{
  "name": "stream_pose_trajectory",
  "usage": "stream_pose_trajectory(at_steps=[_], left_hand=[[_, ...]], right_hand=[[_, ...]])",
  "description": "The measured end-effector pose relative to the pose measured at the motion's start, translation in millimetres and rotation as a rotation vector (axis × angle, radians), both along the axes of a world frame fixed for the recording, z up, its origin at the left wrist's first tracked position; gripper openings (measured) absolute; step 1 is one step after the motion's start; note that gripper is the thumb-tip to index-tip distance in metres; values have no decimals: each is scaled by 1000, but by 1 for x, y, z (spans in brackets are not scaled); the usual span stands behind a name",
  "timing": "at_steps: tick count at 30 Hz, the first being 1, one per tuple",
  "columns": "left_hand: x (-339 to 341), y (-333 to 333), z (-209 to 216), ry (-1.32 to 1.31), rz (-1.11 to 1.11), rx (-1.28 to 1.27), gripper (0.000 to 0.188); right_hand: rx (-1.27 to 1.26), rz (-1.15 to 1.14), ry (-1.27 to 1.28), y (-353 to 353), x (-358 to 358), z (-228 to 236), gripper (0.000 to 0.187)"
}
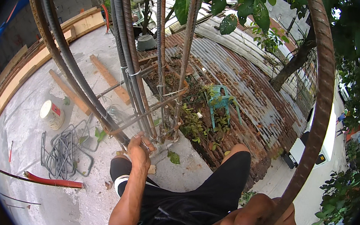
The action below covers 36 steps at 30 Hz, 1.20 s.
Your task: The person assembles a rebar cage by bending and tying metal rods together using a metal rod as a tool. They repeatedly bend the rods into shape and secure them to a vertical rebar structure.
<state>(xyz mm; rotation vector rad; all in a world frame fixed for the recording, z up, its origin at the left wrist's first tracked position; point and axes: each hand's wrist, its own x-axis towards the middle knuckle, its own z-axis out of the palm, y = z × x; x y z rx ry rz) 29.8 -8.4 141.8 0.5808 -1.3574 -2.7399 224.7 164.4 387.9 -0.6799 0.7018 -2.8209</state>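
Low at the foot of a cluster of upright steel rebars, my left hand is closed, its fingers curled beside the bars. Whatever lies inside them is hidden. Thin tie wire and square stirrups bind the bars together. Close to the camera at the lower right, my right hand is wrapped round a rusty ribbed rebar, which rises along the right side and looks curved. Part of that hand is cut off by the lower edge.
Bent steel stirrups lie on the concrete left, near a white bucket, a red pipe and wooden planks. Rusty corrugated roofing with a turquoise plastic chair lies beyond the slab edge. Leafy branches hang at upper right.
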Motion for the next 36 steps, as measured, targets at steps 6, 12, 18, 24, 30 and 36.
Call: stream_pose_trajectory(at_steps=[6, 12, 18, 24, 30, 36], left_hand=[[-19, -3, 7, 113, -157, -44, 27], [-24, -15, 9, 129, -320, -176, 27], [-30, -24, 17, 157, -385, -212, 26], [-39, -41, 15, 119, -432, -247, 28], [-45, -49, 13, 85, -497, -33, 26], [-52, -58, 7, 128, -602, -5, 27]], right_hand=[[64, -24, 86, -3, -9, -6, 91], [57, -53, 58, -12, -18, -9, 90], [178, -178, 39, -21, -27, -8, 82], [378, -307, 77, -28, -39, -12, 66], [252, -578, 367, -49, -60, -37, 64], [512, -479, 116, -46, -43, -32, 64]])
